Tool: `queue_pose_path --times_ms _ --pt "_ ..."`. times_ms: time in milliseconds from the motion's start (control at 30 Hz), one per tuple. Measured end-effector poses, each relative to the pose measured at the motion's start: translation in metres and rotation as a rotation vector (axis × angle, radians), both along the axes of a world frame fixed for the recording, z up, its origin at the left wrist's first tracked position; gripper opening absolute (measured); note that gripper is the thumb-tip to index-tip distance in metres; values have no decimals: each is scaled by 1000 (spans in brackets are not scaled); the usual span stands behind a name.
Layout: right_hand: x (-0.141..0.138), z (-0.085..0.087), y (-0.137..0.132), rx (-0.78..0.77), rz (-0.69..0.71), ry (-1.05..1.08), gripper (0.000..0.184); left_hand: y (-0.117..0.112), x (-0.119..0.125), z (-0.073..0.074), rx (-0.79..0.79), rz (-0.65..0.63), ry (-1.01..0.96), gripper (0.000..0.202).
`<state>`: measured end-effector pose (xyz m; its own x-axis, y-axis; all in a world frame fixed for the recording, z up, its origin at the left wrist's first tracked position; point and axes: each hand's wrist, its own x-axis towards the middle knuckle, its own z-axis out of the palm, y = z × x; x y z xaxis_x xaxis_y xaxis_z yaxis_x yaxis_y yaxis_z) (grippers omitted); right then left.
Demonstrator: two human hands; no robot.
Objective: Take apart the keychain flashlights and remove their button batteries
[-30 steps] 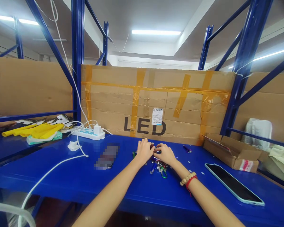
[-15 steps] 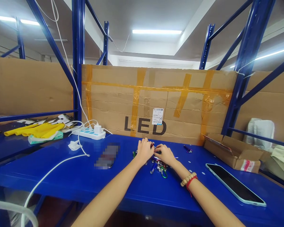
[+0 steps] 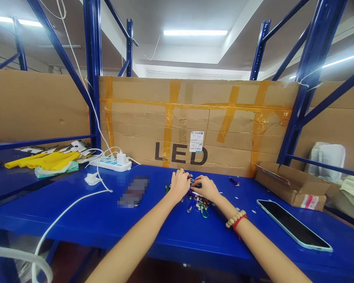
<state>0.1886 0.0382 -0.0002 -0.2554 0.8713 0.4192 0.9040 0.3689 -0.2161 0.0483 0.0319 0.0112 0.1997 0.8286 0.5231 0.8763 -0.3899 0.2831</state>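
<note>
My left hand (image 3: pixel 180 184) is closed, fingertips bent down over the blue table (image 3: pixel 106 218). A small dark red piece (image 3: pixel 190 177) shows at its fingertips, too small to name. Close by on the right, my right hand (image 3: pixel 206 188) pinches at the same spot; what lies between its fingers is mostly hidden. Below and between the hands lies a heap of small shiny keychain-like pieces (image 3: pixel 199 202), with a blue tube (image 3: pixel 191 205) and a green carabiner clip (image 3: pixel 205 213) at its near side. Something green (image 3: pixel 167 189) peeks out left of my left hand.
A small purple piece (image 3: pixel 234 182) lies right of the hands. Farther right are a phone (image 3: pixel 295 226) and an open cardboard box (image 3: pixel 292 186). On the left are a blurred-out phone-like object (image 3: pixel 135 192), a power strip (image 3: pixel 115 163) and a white cable (image 3: pixel 67 214). A large carton (image 3: pixel 135 122) stands behind.
The whole view has shifted slightly, so things sit a little higher. Both hands stay close together over the heap, with only small finger movement.
</note>
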Motion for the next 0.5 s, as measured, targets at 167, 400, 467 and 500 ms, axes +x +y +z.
queue_pose_path --times_ms 167,400,467,500 --pt "1 0 1 5 18 21 12 4 -2 -2 -8 -7 -42 24" --pt "1 1 0 -5 14 12 13 15 -3 -4 -9 -161 -466 23" --pt "0 1 -1 -13 10 8 13 16 -4 -4 1 -164 -516 23" --pt "0 2 -2 -10 10 6 12 16 -4 -4 1 -164 -527 24"
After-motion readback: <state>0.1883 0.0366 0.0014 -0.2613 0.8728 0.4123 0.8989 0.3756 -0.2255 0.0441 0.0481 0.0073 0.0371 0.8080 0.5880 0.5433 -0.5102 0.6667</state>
